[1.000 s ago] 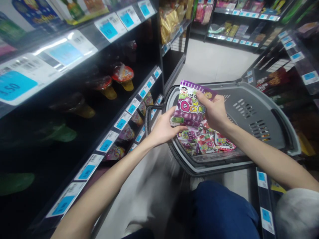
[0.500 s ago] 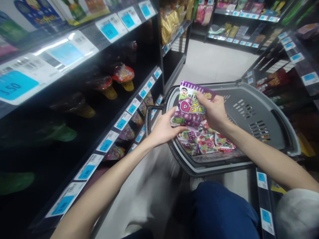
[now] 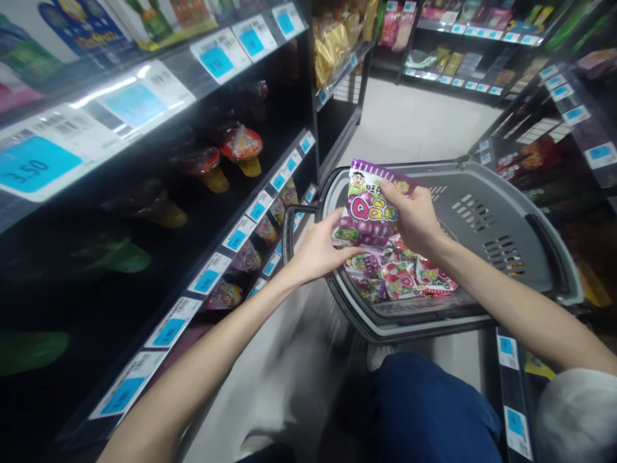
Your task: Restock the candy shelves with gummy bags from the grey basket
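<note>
A purple and white bag of QQ gummy candy [image 3: 369, 215], with grapes printed on it, is held over a grey shopping basket [image 3: 511, 193]. My right hand [image 3: 418, 218] grips its right side, the thumb lying across the front. At the lower left edge is my left hand [image 3: 324, 247], its thumb and lower finger on either side of the corner and its other fingers hidden behind the bag. Beneath, several small candy bags [image 3: 400, 278] in purple, red and green lie inside the basket.
On the left, black shelves [image 3: 270, 83] with blue price tags carry cone-shaped packs [image 3: 243, 149] and candy bags. Another shelf [image 3: 573, 116] runs along the right. The basket's black handle [image 3: 289, 235] sticks out near the left shelf. Pale floor [image 3: 424, 116] leads to a far shelf.
Both hands and the bag keep almost the same place over the basket. The whole view has shifted very slightly to the right.
</note>
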